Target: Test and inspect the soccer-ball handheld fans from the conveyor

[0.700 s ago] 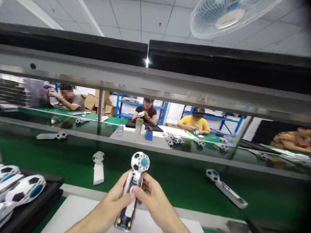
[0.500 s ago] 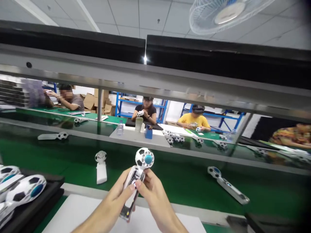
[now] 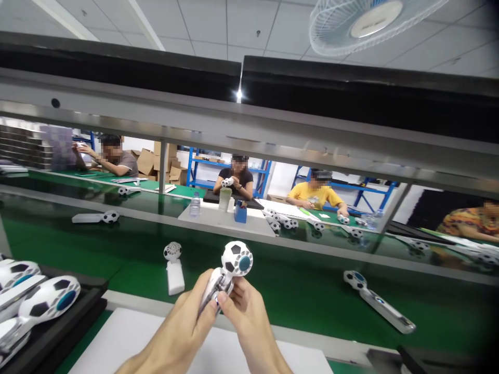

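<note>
Both hands hold one handheld fan (image 3: 237, 258) with a round football-patterned head and a blue round centre. My left hand (image 3: 191, 314) wraps its white handle from the left, thumb on the handle's front. From the right, my right hand (image 3: 247, 309) closes on the handle just under the head, its thumb tip beside the left thumb. The handle's inner parts show near the neck; its lower end is hidden by my hands. A white sheet (image 3: 128, 337) lies below my forearms.
A black tray (image 3: 91, 306) of football fans stands at the left. On the green belt (image 3: 296, 291) lie a white fan (image 3: 175, 275), another fan (image 3: 382, 304) at right and one (image 3: 97, 216) farther left. Several people sit across, behind a metal shelf frame (image 3: 273, 124).
The fan in my hands has tilted, so its handle front shows less. The view has shifted slightly left. Across the line, the person in yellow has reached a hand to a fan.
</note>
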{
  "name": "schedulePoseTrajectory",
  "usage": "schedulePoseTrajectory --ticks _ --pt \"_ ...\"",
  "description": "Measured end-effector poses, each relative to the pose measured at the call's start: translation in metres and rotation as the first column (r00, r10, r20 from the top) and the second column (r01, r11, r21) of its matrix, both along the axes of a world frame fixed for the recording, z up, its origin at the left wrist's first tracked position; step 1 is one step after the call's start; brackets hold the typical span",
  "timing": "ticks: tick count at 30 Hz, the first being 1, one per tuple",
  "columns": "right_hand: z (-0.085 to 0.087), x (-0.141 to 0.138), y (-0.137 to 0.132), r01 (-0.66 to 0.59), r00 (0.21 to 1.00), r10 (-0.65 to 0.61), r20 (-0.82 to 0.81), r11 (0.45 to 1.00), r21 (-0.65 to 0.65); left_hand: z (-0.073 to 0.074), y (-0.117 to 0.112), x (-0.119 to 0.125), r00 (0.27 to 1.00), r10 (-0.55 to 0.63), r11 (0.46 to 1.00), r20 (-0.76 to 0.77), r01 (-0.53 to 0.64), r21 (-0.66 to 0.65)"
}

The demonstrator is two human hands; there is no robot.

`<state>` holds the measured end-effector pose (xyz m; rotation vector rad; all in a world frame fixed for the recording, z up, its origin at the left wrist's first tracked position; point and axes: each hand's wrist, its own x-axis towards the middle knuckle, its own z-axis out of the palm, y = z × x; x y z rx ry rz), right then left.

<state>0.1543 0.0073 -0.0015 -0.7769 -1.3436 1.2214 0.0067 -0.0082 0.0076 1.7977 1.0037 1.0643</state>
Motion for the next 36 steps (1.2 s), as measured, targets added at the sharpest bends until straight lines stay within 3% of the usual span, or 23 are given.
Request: schedulePoseTrajectory --ticks 5,9,13,16,23,29,33,36 --pt "0.0 -0.004 -0.003 0.028 1.0 -0.028 0.009 0.999 0.035 -0.006 0.0 -0.001 0.999 0.023 0.998 -0.042 -0.021 0.051" --pt "0.003 -0.004 -0.001 -0.037 0.999 0.038 -0.024 0.999 0.031 0.003 0.0 -0.004 0.993 0.018 0.999 -0.117 -0.015 0.029" --pt "0.004 -0.001 0.002 -0.107 0.992 0.109 -0.064 0.994 0.031 0.012 -0.001 -0.005 0.998 0.01 0.998 -0.057 -0.014 -0.063" --pt "0.003 0.001 0.003 -0.121 0.99 0.122 -0.076 0.992 0.026 0.01 0.0 -0.005 0.999 0.011 0.998 -0.031 -0.013 -0.056" --pt "-0.001 -0.001 0.001 -0.036 0.999 0.038 -0.034 0.998 0.059 -0.002 0.005 -0.003 1.0 0.015 1.0 -0.008 -0.016 -0.025" --pt "-0.001 -0.006 -0.005 0.029 0.999 -0.031 0.02 0.993 0.112 0.001 -0.001 -0.001 0.999 0.033 0.999 0.006 -0.033 -0.023" --pt "0.004 -0.003 -0.002 -0.035 0.999 0.034 0.008 0.992 0.118 0.009 -0.005 -0.002 0.998 0.063 0.997 0.015 -0.062 -0.04" --pt "0.011 0.007 0.002 -0.131 0.991 0.13 0.018 0.988 0.081 0.012 -0.007 -0.004 0.994 0.06 0.988 0.086 -0.047 -0.144"
